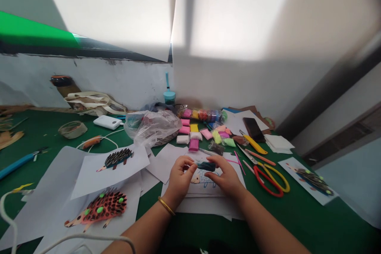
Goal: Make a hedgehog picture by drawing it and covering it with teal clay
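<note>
A small dark teal packet point(206, 166) hangs between my two hands, just above a paper with a blue hedgehog drawing point(208, 182). My left hand point(181, 178) pinches its left end between thumb and fingers, with a gold bangle on that wrist. Around the right end, the fingers and thumb of my right hand point(224, 176) are closed. The drawing is partly covered by both hands. Behind them lie colored clay packets, including a magenta one point(194, 145) and a yellow one point(194, 127).
Red and yellow scissors point(269, 180), a yellow cutter point(255, 144) and a phone point(253, 129) lie at the right. A plastic bag point(154, 127) sits behind my left hand. Hedgehog pictures point(99, 210) lie at the left, near a white cable point(86, 237).
</note>
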A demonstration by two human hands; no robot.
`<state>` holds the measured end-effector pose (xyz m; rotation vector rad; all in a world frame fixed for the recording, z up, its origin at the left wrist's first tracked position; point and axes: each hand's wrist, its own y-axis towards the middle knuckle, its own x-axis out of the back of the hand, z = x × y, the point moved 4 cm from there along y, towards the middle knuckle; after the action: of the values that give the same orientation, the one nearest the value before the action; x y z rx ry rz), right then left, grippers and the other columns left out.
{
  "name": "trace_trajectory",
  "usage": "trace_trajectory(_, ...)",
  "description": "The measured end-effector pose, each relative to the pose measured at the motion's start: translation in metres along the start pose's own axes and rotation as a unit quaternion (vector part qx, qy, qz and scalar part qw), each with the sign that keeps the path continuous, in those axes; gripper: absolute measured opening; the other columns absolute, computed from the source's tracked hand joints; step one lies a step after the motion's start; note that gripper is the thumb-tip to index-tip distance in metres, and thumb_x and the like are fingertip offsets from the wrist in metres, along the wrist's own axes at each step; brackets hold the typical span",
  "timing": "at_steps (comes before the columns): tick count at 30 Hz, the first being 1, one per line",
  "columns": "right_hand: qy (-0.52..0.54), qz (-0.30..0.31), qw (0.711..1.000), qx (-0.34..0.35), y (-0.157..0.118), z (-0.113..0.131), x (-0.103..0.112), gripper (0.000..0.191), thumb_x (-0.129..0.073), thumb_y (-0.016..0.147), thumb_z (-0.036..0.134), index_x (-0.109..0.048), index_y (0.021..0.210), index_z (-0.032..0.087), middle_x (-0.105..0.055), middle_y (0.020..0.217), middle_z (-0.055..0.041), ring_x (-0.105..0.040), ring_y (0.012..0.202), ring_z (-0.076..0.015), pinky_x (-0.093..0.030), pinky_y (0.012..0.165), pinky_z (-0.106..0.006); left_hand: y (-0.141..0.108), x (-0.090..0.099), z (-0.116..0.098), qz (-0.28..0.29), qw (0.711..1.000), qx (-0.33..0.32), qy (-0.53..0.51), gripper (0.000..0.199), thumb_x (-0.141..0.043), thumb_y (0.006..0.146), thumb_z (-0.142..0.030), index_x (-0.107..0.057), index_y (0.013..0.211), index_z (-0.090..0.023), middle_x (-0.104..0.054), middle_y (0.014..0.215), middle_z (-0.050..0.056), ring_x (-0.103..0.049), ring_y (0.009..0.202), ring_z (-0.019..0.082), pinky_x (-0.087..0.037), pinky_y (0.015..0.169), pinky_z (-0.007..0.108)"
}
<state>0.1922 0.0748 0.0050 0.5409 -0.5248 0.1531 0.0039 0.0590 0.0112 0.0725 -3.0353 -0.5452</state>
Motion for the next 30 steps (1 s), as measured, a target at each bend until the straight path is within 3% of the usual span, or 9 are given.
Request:
trace_trajectory(4, -0.023, 0.014, 0.999, 0.037, 0.002, 0.008, 0.004, 0.031, -0.061, 0.09, 0.045, -0.069, 0.111, 0.024, -0.07, 0.1, -0.0085, -0.065, 0.095, -0.0246, -0.053, 0.086, -0.04, 0.0, -0.001, 0.005, -0.01, 0.998, 0.064, -0.015, 0.019, -0.066, 0.084, -0.036, -0.06, 0.078, -0.018, -0.056, 0.074, 0.0, -0.052, 0.068, 0.015, -0.043, 0.064, 0.026)
trace_trajectory(9, -0.04, 0.032, 0.998, 0.035, 0.003, 0.006, 0.004, 0.037, -0.058, 0.091, 0.051, -0.07, 0.113, 0.024, -0.072, 0.1, -0.0086, -0.066, 0.095, -0.0248, -0.054, 0.086, -0.04, -0.001, -0.001, 0.005, -0.023, 0.994, 0.099, -0.045, 0.021, -0.068, 0.081, -0.038, -0.062, 0.08, -0.018, -0.06, 0.073, 0.0, -0.054, 0.069, 0.015, -0.045, 0.065, 0.026)
trace_trajectory(18, -0.012, 0.02, 1.0, -0.019, -0.001, -0.008, 0.001, 0.047, -0.053, 0.091, 0.055, -0.063, 0.125, 0.024, -0.069, 0.121, -0.0097, -0.065, 0.109, -0.0276, -0.053, 0.09, -0.041, 0.002, -0.003, 0.001, 0.022, 0.994, 0.079, -0.074, 0.026, -0.073, 0.079, -0.037, -0.073, 0.097, -0.019, -0.065, 0.1, 0.007, -0.061, 0.09, 0.021, -0.05, 0.08, 0.032)
trace_trajectory(21, -0.015, 0.049, 0.999, -0.003, -0.002, -0.007, -0.003, 0.047, -0.053, 0.091, 0.056, -0.065, 0.122, 0.023, -0.071, 0.116, -0.0099, -0.066, 0.106, -0.0273, -0.053, 0.091, -0.041, 0.002, -0.003, 0.005, -0.004, 0.994, 0.082, -0.065, 0.024, -0.072, 0.079, -0.037, -0.074, 0.095, -0.018, -0.068, 0.095, 0.007, -0.062, 0.089, 0.022, -0.051, 0.081, 0.033)
trace_trajectory(25, -0.021, 0.039, 0.999, -0.003, -0.002, -0.005, -0.003, 0.047, -0.049, 0.092, 0.059, -0.069, 0.115, 0.022, -0.073, 0.107, -0.01, -0.068, 0.099, -0.0263, -0.054, 0.086, -0.04, 0.002, 0.001, 0.007, -0.045, 0.996, 0.071, -0.032, 0.02, -0.071, 0.079, -0.036, -0.076, 0.085, -0.018, -0.067, 0.082, 0.005, -0.061, 0.081, 0.02, -0.049, 0.076, 0.031)
trace_trajectory(30, 0.009, 0.035, 0.999, -0.03, -0.003, -0.002, -0.001, 0.047, -0.044, 0.095, 0.056, -0.071, 0.107, 0.019, -0.073, 0.08, -0.0074, -0.069, 0.073, -0.0206, -0.057, 0.067, -0.032, 0.002, 0.002, 0.009, -0.064, 0.995, 0.08, -0.017, 0.02, -0.071, 0.078, -0.037, -0.076, 0.083, -0.018, -0.069, 0.08, 0.004, -0.062, 0.079, 0.019, -0.049, 0.074, 0.03)
